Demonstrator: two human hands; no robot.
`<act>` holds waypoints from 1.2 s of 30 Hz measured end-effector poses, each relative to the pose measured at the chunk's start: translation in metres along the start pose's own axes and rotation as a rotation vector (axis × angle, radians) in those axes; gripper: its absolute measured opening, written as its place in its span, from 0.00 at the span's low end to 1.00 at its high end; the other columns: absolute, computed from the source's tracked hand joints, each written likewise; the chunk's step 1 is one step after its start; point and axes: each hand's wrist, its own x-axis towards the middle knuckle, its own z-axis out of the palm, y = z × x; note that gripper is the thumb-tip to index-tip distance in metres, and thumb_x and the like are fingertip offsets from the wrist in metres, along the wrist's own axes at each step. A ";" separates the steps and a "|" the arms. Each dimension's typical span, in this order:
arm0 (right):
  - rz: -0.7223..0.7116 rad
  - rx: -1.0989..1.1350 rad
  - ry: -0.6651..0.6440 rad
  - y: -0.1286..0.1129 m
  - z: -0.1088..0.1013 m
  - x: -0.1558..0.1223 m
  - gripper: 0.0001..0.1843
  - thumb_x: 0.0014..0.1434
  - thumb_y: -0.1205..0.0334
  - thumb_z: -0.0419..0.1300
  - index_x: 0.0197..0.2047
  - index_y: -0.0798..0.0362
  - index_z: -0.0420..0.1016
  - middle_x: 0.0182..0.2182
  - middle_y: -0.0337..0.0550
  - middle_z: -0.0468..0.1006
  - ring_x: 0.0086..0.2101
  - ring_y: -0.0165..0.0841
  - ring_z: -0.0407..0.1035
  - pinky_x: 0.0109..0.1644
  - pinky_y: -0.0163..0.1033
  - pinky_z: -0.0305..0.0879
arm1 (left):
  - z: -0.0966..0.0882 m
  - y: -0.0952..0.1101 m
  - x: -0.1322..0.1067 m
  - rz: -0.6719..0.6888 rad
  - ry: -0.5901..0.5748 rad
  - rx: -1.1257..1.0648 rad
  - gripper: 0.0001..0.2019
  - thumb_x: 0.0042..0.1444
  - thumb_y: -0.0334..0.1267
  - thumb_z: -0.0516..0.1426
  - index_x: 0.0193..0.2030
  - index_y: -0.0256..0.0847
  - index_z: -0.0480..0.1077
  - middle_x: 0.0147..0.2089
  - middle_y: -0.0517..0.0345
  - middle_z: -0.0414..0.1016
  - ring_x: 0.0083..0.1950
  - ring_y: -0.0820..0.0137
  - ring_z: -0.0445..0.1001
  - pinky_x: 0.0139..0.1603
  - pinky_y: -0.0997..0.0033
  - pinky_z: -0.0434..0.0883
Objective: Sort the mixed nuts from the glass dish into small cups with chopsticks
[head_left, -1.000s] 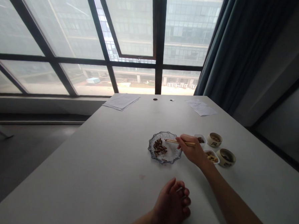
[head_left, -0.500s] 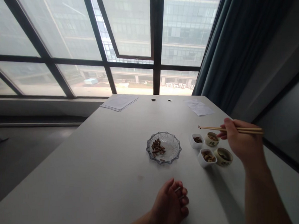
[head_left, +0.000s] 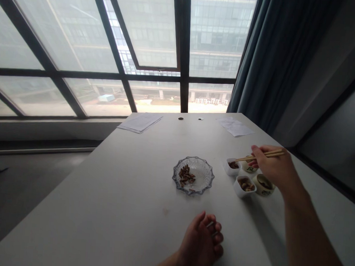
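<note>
My right hand (head_left: 271, 163) is closed around a pair of wooden chopsticks (head_left: 243, 158). Their tips reach into a small white cup (head_left: 232, 171) of dark brown pieces. Beside it stand a second white cup (head_left: 243, 191) with lighter brown, nut-like pieces, a cream cup (head_left: 263, 190) with dark contents, and another cream cup (head_left: 249, 167) partly covered by my fingers. To the left, a scalloped glass dish (head_left: 204, 184) bears a heap of dark brown elongated pieces (head_left: 186, 174). My left hand (head_left: 201, 241) rests nearer me on the table, loosely curled and holding nothing, fingers apart.
The white table (head_left: 117, 201) runs up to the windows. Paper sheets lie at its far left (head_left: 140, 122) and a paper sheet (head_left: 235, 127) at its far right. Two round holes are near the far edge. A dark blue curtain (head_left: 258, 65) hangs at right.
My right hand has moved left and down, bringing the chopstick tips from above the cups into the white cup of dark pieces. My left hand stays put. The view shifts slightly.
</note>
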 end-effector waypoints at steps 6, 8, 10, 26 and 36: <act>-0.035 0.155 0.068 -0.004 0.003 -0.001 0.19 0.59 0.46 0.61 0.27 0.52 0.78 0.20 0.45 0.80 0.21 0.38 0.76 0.23 0.36 0.71 | 0.001 0.000 0.000 0.005 0.000 0.000 0.11 0.57 0.46 0.59 0.37 0.40 0.67 0.31 0.59 0.68 0.28 0.73 0.63 0.29 0.73 0.49; -0.031 0.253 0.001 -0.012 0.009 -0.006 0.20 0.59 0.44 0.62 0.30 0.53 0.79 0.22 0.46 0.81 0.22 0.38 0.77 0.23 0.36 0.72 | 0.001 0.000 0.000 0.004 -0.001 0.001 0.11 0.57 0.46 0.59 0.37 0.39 0.67 0.31 0.59 0.68 0.28 0.73 0.63 0.29 0.73 0.49; -0.024 0.340 -0.128 -0.022 0.017 -0.011 0.21 0.59 0.43 0.62 0.31 0.53 0.80 0.24 0.47 0.81 0.24 0.39 0.78 0.25 0.36 0.73 | 0.001 -0.001 0.000 0.002 -0.005 -0.004 0.11 0.57 0.46 0.59 0.37 0.40 0.67 0.31 0.59 0.68 0.28 0.73 0.63 0.29 0.73 0.49; -0.047 0.416 -0.575 -0.041 0.083 -0.044 0.20 0.63 0.47 0.58 0.26 0.53 0.75 0.21 0.43 0.79 0.28 0.39 0.79 0.27 0.35 0.70 | 0.000 -0.001 0.001 -0.001 0.007 -0.008 0.11 0.57 0.46 0.59 0.37 0.40 0.66 0.31 0.60 0.68 0.27 0.73 0.64 0.29 0.73 0.49; -0.113 0.359 -0.476 -0.034 0.096 -0.047 0.22 0.65 0.50 0.56 0.23 0.52 0.70 0.20 0.41 0.78 0.25 0.36 0.77 0.29 0.34 0.68 | -0.001 0.000 0.001 -0.007 0.005 0.010 0.11 0.57 0.46 0.59 0.37 0.40 0.66 0.31 0.60 0.68 0.27 0.73 0.64 0.29 0.73 0.49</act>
